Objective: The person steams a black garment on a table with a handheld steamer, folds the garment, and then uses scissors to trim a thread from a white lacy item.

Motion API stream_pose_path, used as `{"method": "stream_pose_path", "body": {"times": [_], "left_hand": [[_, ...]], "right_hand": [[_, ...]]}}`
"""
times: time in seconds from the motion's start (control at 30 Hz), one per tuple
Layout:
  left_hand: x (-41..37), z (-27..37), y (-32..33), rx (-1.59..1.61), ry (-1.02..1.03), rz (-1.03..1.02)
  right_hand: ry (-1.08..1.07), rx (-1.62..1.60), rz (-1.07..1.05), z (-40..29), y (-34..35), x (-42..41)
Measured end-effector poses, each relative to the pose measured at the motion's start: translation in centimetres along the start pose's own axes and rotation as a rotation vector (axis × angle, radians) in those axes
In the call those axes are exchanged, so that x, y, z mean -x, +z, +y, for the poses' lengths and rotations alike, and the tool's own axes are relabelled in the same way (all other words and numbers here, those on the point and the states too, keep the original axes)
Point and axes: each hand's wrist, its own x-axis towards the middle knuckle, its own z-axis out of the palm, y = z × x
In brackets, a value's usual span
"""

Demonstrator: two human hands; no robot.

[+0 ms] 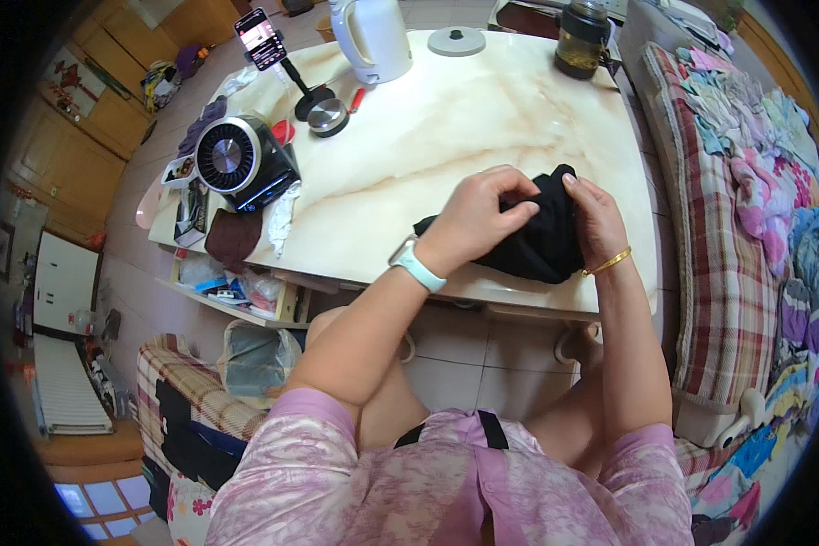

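Black cloth [542,242], bunched up in folds, rests at the near right edge of the marble-patterned table [396,157]. My right hand [599,215] grips its right side, thumb on top and the other fingers behind the fabric. My left hand [488,208] is over the cloth's left part, its thumb and forefinger bent toward each other with a small gap between the tips. Whether those fingers pinch fabric or something small is unclear, as the other fingers are hidden. A watch with a mint strap [416,269] is on my left wrist, a gold bangle [607,263] on my right.
Across the table stand a white electric kettle [375,41], a grey lid [456,41], a dark-lidded jar [580,44] and a phone [259,37] on a stand. A black fan-like device [246,164] sits left, above an open drawer [235,290]. Clothes cover the plaid sofa [716,307].
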Motion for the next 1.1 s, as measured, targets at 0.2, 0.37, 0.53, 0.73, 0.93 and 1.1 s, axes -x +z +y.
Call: {"method": "stream_pose_path", "body": {"times": [0.2,0.37,0.53,0.73,0.93,1.1], "left_hand": [[0.1,-0.1,-0.8,0.052,-0.188,-0.105],[-0.1,-1.7,-1.1,0.050,-0.179,-0.011],[0.2,-3.0,-0.7,-0.077,-0.250,-0.208],[0.1,-2.2,-0.5,-0.099,-0.314,-0.394],[0.5,-2.5,0.1,0.245,-0.227,-0.186],[1.0,-0.2,0.7,0.090,-0.124,-0.105]], "right_hand": [[-0.031,0.151,0.031,-0.3,-1.5,-0.1],[-0.034,0.190,-0.023,-1.0,-1.3,0.3],[-0.103,0.160,-0.137,-1.1,-0.9,1.0],[-0.157,0.209,-0.143,-1.5,-1.1,1.3],[-0.114,0.165,-0.097,-1.2,-1.0,1.0],[-0.143,0.243,-0.025,-0.6,-0.8,0.8]]}}
